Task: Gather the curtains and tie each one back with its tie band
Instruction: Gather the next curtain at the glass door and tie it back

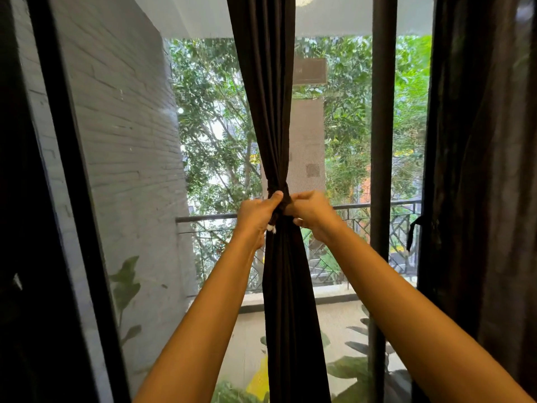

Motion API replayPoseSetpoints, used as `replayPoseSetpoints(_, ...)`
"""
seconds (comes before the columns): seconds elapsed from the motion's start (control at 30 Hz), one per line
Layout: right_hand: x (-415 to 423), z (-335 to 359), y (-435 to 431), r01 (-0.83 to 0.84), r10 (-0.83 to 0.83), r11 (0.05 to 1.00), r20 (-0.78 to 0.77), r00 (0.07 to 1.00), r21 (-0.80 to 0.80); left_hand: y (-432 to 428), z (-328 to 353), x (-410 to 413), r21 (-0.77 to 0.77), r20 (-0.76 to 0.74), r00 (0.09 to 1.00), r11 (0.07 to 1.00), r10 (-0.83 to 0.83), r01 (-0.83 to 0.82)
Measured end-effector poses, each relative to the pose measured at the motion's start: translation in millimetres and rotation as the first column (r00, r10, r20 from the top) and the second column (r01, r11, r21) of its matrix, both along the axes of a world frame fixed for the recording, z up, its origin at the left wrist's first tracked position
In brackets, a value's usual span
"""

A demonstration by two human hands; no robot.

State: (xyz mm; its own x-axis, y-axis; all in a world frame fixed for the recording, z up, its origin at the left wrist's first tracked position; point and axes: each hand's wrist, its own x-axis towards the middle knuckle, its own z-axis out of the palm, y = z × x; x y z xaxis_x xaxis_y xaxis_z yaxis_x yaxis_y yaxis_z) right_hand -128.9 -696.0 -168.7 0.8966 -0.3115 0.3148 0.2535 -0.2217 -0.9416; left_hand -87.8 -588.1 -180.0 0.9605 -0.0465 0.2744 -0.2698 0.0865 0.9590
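Hands meet at the centre of the frame, right on the pinch point of the middle curtain [286, 286]. Left hand [258, 212] is curled tight, thumb pressed up against the dark tie band [283, 193], fingers wrapped round band and bunched cloth. A small white frayed end [271, 227] pokes out just under that fist. Right hand [312, 212] is curled too, fingertips pinching the band from the other side. Whether the band is knotted I can't tell, because the fingers cover it.

The curtain is dark, soft, matte fabric, squeezed to a narrow waist at the band and fanning into long vertical folds above and below. At the far right of the frame a second curtain [479, 170] hangs loose in heavy dark folds, with a hanging strap [411, 234] dangling at its left edge. Between the two stands a straight dark window post [383, 141]. On the left is a white-painted brick wall [125, 126] in rough courses. Beyond the glass are a dark metal balcony railing [377, 203] with lattice work and leafy green trees [209, 112].
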Motion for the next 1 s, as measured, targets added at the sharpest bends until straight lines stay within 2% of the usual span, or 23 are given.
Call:
replayPoseSetpoints(0.1,-7.4,13.1,3.9,-0.071,0.108,0.958,-0.123,0.987,0.278,0.3,0.7,-3.3,0.052,0.050,0.999,0.999,0.003,-0.006)
replayPoseSetpoints(0.23,-13.5,21.8,6.0,-0.117,0.307,0.752,-0.188,0.933,0.649,-1.8,-0.1,-5.5,0.095,0.126,0.991,0.995,-0.049,0.037)
replayPoseSetpoints(0.4,-24.3,29.5,11.7,-0.166,0.423,0.546,-0.099,0.901,0.821,-6.2,-2.7,-3.4,0.023,0.133,0.988,0.996,-0.085,0.082)
replayPoseSetpoints(0.47,-18.8,28.1,8.3,-0.225,0.467,0.490,-0.036,0.884,0.842,-7.6,-3.9,-4.0,-0.006,0.131,0.988,0.996,-0.084,0.086)
replayPoseSetpoints(0.5,-15.6,27.0,5.9,-0.251,0.482,0.493,-0.021,0.876,0.833,-7.5,-5.1,-4.7,-0.009,0.132,0.987,0.996,-0.089,0.091)
replayPoseSetpoints(0.67,-7.4,26.1,-5.8,-0.186,0.348,0.787,-0.174,0.921,0.588,-5.7,-16.1,-1.4,-0.032,0.165,0.984,0.997,-0.063,0.070)
replayPoseSetpoints(0.77,-8.1,31.2,-13.8,-0.152,0.197,0.918,-0.089,0.976,0.367,-5.0,-15.7,2.6,-0.046,0.162,0.986,0.998,-0.040,0.048)
replayPoseSetpoints(0.83,-9.4,34.6,-22.2,-0.042,0.039,0.997,0.049,0.998,0.058,-5.5,-13.9,2.9,-0.052,0.163,0.985,0.997,-0.056,0.065)
replayPoseSetpoints(0.9,-11.6,37.5,-27.6,0.014,0.040,0.957,0.181,0.983,-0.289,-7.1,-12.7,0.7,-0.057,0.177,0.981,0.994,-0.081,0.092)
replayPoseSetpoints(1.0,-9.3,39.6,-23.7,0.074,0.041,0.811,0.183,0.982,-0.580,-12.2,-15.9,-2.5,-0.062,0.196,0.978,0.995,-0.069,0.083)
